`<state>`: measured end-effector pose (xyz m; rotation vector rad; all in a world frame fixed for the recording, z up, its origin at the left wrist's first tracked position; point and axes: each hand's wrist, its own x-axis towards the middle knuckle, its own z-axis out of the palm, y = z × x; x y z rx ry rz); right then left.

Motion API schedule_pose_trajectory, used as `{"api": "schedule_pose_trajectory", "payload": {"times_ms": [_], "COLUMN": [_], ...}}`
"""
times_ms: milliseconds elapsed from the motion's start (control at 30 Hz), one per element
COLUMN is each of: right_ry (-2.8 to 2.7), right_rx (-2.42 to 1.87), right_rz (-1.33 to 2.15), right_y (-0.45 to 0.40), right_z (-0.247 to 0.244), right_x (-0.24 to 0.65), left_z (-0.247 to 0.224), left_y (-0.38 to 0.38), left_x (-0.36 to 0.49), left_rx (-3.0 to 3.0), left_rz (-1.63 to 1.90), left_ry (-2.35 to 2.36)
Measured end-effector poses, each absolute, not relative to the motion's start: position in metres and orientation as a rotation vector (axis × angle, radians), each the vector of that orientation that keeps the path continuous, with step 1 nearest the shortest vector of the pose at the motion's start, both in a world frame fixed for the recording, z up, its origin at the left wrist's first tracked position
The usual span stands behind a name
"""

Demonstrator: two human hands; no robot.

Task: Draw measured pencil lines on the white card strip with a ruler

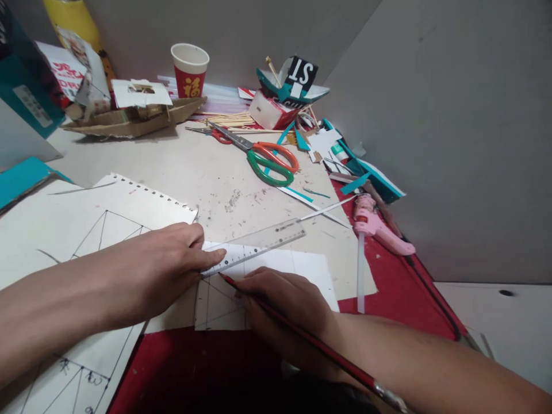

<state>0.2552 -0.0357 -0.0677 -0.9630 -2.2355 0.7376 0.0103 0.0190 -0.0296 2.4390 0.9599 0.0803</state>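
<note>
Through the head view I have the left hand pressing one end of the ruler onto the card, one digit stretched along it, likely to stop it slipping; the other fingers are partly hidden, so I cannot tell whether they grip anything. My right hand grasps the pencil between bent fingers, its tip at the ruler's lower edge, which I judge serves as a guide. The card lies at the table's near edge, between both hands, within easy reach. The scissors and glue gun rest farther off, leaving working room.
</note>
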Motion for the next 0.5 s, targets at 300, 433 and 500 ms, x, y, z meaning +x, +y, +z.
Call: {"api": "schedule_pose_trajectory", "payload": {"times_ms": [300, 433, 500], "right_ry": [-2.211, -2.224, -2.230], "right_rx": [-1.047, -1.039, -1.043], "right_rz": [0.694, 0.684, 0.686], "right_y": [-0.0364, -0.0353, -0.0347], "right_z": [-0.0599, -0.0581, -0.0571], "right_x": [0.2559, 0.2581, 0.2590], "left_z": [-0.0335, -0.0350, -0.0361], "left_y": [0.0196, 0.0194, 0.0198], "left_x": [0.0086, 0.0082, 0.0077], "left_rx": [2.447, 2.457, 2.453], "left_rz": [0.107, 0.135, 0.148], "left_ry": [0.927, 0.928, 0.917]}}
